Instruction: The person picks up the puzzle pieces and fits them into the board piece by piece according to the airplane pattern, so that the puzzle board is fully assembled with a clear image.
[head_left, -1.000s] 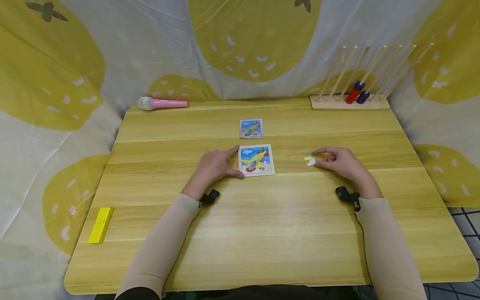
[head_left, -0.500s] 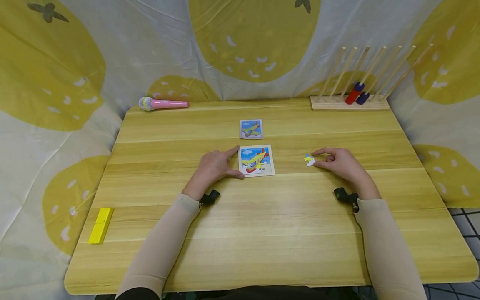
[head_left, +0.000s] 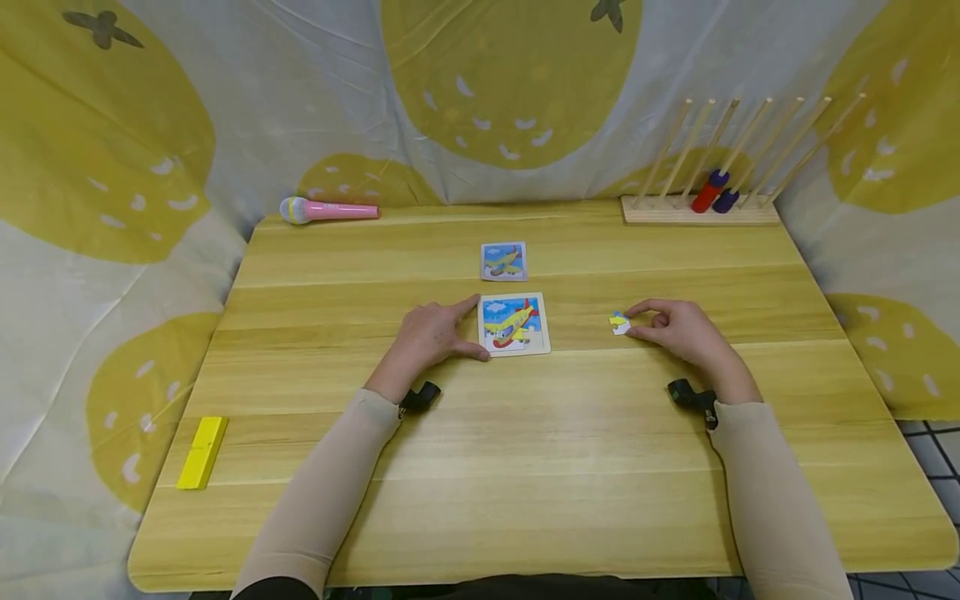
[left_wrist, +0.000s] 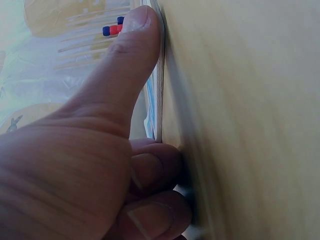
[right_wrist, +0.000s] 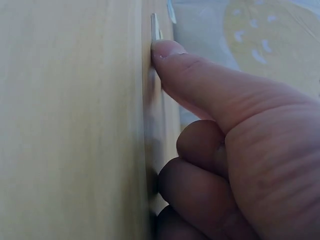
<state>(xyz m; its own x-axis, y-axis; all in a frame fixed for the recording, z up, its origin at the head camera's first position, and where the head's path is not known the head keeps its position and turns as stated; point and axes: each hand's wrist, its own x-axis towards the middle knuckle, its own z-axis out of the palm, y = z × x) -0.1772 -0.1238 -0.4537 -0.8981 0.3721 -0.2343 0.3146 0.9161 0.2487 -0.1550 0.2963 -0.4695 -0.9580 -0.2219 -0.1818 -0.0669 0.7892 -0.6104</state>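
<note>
A square jigsaw puzzle board [head_left: 514,324] with an airplane picture lies mid-table in the head view. White shows along the lower part of its picture. My left hand [head_left: 435,337] spans its left edge, index finger at the far corner and thumb at the near one; the left wrist view has the thumb [left_wrist: 112,75] along the board's edge. To the right, my right hand [head_left: 678,329] pinches a small yellow, blue and white puzzle piece [head_left: 619,324] between thumb and index finger, at the tabletop. The right wrist view shows this piece [right_wrist: 155,27] edge-on beyond the thumb tip.
Behind the board lies a smaller card [head_left: 504,261] with a similar airplane picture. A pink toy microphone [head_left: 330,210] is at the back left, a wooden rack of pegs [head_left: 701,213] with red and blue beads at the back right. Yellow blocks [head_left: 202,452] lie near the left edge.
My right hand has turned the puzzle piece very slightly, hardly moving from its place. The left hand stays at the board. The whole head view has shifted a little.
</note>
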